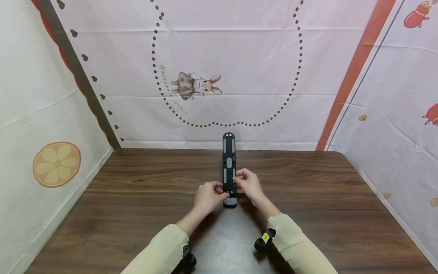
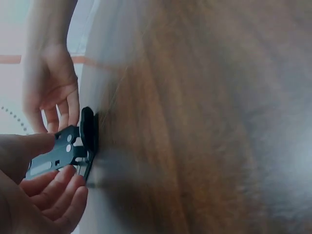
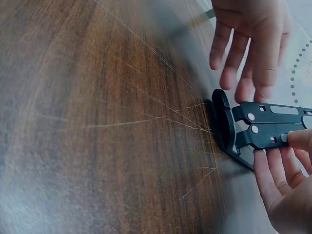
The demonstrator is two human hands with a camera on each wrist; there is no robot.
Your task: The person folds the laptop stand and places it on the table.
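A black folding laptop stand [image 1: 229, 152], folded into a long narrow bar with grey pads, stands up from the table between both hands. Its lower end, with a raised lip [image 2: 87, 129], meets the wood. Near that end my left hand [image 1: 208, 198] grips the left edge, thumb across the front and fingers toward the back. Slightly higher, my right hand [image 1: 249, 185] holds the right edge with its thumb on the front face. In the right wrist view, silver rivets [image 3: 251, 117] show on the stand's two parallel arms beside the lip.
The brown wood-grain table [image 1: 137, 205] spreads out on both sides of the hands. A printed cloth [image 1: 239, 76] hangs behind the table, with further cloth at the left and right. Black cameras [image 1: 261, 245] are strapped to both sleeved wrists.
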